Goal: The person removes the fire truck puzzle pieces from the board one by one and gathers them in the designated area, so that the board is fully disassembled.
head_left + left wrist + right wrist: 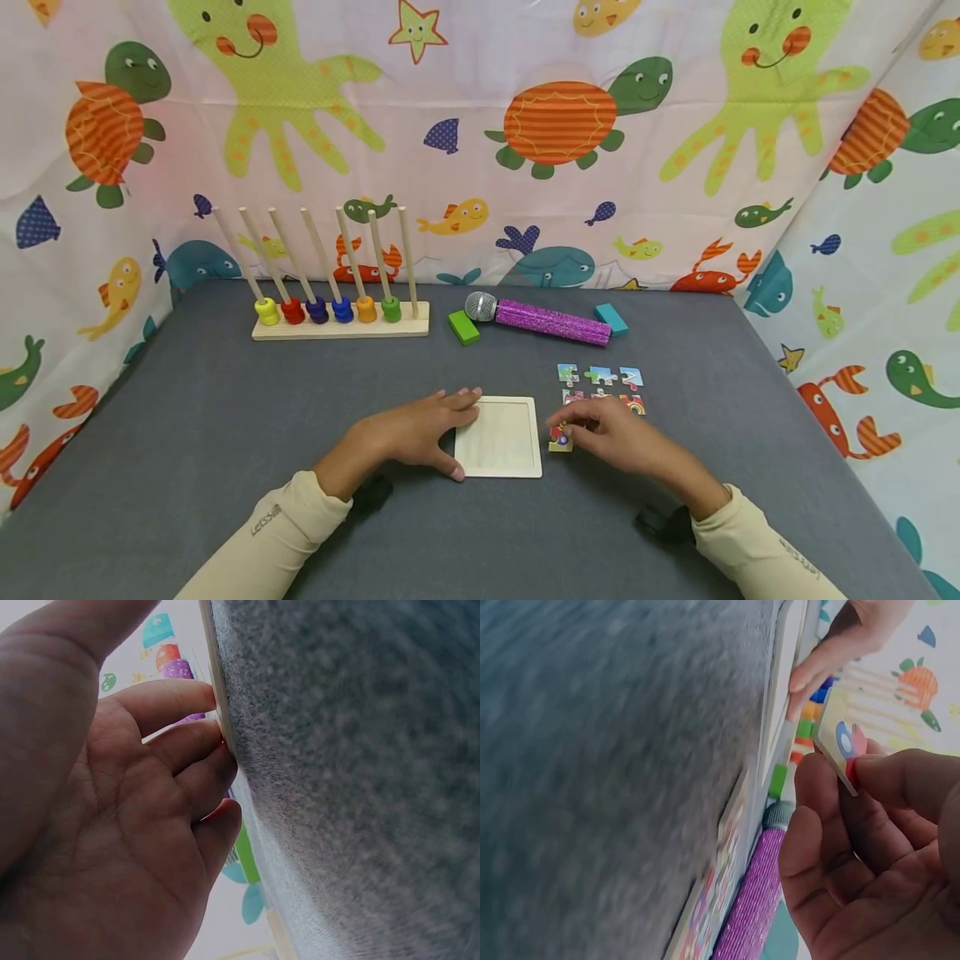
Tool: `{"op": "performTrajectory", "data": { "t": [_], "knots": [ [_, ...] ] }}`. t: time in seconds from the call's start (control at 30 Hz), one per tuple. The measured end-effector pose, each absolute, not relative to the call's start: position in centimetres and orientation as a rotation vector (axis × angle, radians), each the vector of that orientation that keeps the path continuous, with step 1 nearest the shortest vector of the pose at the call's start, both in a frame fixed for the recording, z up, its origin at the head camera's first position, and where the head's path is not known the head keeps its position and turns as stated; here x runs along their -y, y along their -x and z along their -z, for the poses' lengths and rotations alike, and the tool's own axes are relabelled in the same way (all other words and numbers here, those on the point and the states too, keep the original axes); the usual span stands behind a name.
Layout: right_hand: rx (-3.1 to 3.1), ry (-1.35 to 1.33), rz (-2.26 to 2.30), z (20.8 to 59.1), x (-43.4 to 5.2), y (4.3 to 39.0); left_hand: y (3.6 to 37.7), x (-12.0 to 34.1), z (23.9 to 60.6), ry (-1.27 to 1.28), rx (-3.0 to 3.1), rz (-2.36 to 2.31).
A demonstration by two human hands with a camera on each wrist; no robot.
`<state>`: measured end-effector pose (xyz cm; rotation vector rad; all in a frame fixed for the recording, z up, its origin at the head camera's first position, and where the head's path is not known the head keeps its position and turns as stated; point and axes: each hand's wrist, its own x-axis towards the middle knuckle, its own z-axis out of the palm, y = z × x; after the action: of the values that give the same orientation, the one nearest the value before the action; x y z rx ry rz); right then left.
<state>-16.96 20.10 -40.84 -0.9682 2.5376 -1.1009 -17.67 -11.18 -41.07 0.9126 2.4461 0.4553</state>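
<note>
A shallow wooden puzzle tray (498,437) with a raised rim lies flat before me. My left hand (423,429) rests at its left side, fingers spread over the upper left corner and thumb by the lower left one. In the left wrist view, the fingertips (202,696) meet the tray's thin edge. Just right of the tray, my right hand (611,432) pinches a jigsaw puzzle piece (834,739) between thumb and fingers; it is yellow, red and blue and tilted off the table. Behind that hand, more puzzle pieces (601,376) lie in rows, partly covered by it.
Farther back lies a purple glittery microphone (553,322), between a green block (463,327) and a teal block (611,318). A wooden peg stand (341,329) with coloured beads stands at the back left. A printed curtain (457,108) hangs behind the grey table (225,400).
</note>
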Motion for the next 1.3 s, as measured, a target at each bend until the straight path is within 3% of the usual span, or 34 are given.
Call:
{"op": "performTrajectory", "data": {
  "t": [1.3],
  "knots": [
    [-2.756,0.675,0.841,40.0,-29.6,17.6,17.9,10.7,40.7,-0.945,-2.456,-0.438]
  ]
}}
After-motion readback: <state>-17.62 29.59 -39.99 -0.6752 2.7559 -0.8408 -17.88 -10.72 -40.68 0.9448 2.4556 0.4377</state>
